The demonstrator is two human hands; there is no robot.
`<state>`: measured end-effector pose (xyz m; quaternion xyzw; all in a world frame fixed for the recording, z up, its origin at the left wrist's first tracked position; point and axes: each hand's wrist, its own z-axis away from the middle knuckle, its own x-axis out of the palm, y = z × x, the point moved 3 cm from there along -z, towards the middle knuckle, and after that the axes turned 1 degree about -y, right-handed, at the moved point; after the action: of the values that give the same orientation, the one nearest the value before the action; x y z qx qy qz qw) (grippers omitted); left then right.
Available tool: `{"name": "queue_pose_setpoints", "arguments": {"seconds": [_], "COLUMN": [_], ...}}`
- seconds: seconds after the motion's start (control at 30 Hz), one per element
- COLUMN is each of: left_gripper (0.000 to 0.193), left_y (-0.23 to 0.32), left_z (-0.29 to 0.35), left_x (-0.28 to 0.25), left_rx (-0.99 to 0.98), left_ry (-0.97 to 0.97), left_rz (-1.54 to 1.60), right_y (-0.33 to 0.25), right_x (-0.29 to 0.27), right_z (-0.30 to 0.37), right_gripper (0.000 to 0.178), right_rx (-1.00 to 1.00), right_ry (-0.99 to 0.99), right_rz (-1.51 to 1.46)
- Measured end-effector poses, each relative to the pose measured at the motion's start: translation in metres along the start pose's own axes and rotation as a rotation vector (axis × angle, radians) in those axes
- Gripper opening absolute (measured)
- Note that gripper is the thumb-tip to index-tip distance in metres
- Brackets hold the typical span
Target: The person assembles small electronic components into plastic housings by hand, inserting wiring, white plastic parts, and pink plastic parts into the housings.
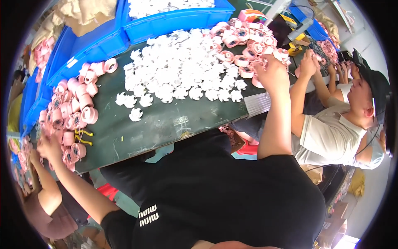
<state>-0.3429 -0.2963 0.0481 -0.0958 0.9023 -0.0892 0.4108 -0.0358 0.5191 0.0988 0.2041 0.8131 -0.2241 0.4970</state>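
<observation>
My right hand (274,74) reaches to the far right of the bench, fingers bent around a pink round plastic housing at the edge of a pile of pink housings (242,34). Stretched out to the left, my left hand (49,147) is at the near end of another heap of pink round housings (85,99); its fingers are too small and blurred to read. Between the two heaps lies a wide spread of white plastic parts (174,66). Yellow-handled pliers (85,137) lie beside the left heap, partly hidden under it.
Blue bins (178,25) line the bench's far side, one holding more white parts. The dark green bench (166,120) has a worn front edge. A co-worker (336,124) in a pale shirt sits close on my right, and another person (49,207) sits at the left.
</observation>
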Motion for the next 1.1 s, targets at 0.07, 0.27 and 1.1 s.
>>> {"name": "queue_pose_setpoints", "arguments": {"seconds": [0.07,0.27,1.1], "left_gripper": [0.051,0.047,0.044], "left_y": [0.008,0.078,0.370], "left_z": [-0.012,0.002,0.124], "left_x": [0.052,-0.024,-0.181], "left_rx": [-0.033,-0.050,-0.820], "left_ry": [-0.228,0.197,-1.019], "left_rz": [0.267,0.516,2.796], "right_y": [0.002,-0.014,-0.262], "right_x": [0.014,0.013,0.018], "right_z": [0.000,-0.016,0.002], "right_gripper": [0.036,0.016,0.028], "right_rx": [0.032,-0.147,-0.837], "right_ry": [-0.005,0.252,-0.515], "right_rz": [-0.081,-0.093,-0.896]}}
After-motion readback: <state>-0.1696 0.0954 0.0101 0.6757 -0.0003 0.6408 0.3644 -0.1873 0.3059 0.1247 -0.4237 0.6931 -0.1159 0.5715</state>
